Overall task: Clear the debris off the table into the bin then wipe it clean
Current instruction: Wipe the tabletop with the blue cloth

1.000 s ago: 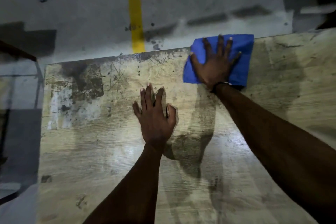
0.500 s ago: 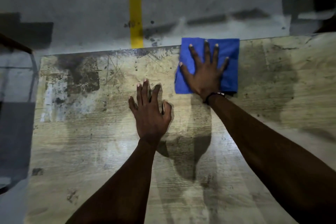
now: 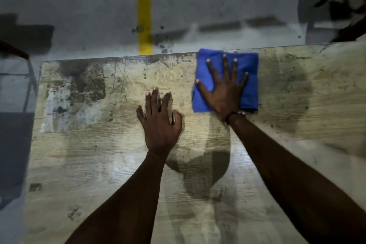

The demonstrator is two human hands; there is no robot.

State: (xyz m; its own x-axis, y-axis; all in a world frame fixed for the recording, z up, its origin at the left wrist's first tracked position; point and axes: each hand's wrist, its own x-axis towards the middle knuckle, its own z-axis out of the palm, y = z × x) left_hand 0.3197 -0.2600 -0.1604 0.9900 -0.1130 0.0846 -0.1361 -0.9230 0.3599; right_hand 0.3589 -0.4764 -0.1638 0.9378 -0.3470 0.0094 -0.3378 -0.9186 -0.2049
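The blue cloth (image 3: 245,77) lies flat on the table (image 3: 99,154), at its far edge. The right hand (image 3: 225,93) presses on the cloth with fingers straight and spread, gripping nothing. The left hand (image 3: 159,123) rests flat on the table beside the cloth, fingers relaxed, holding nothing.

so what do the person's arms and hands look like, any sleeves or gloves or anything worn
Both forearms are bare, with no sleeves in view, and neither hand wears a glove. The left hand carries nothing visible. The right hand has a thin dark band with a small pale piece at its wrist. The fingernails look short and pale.
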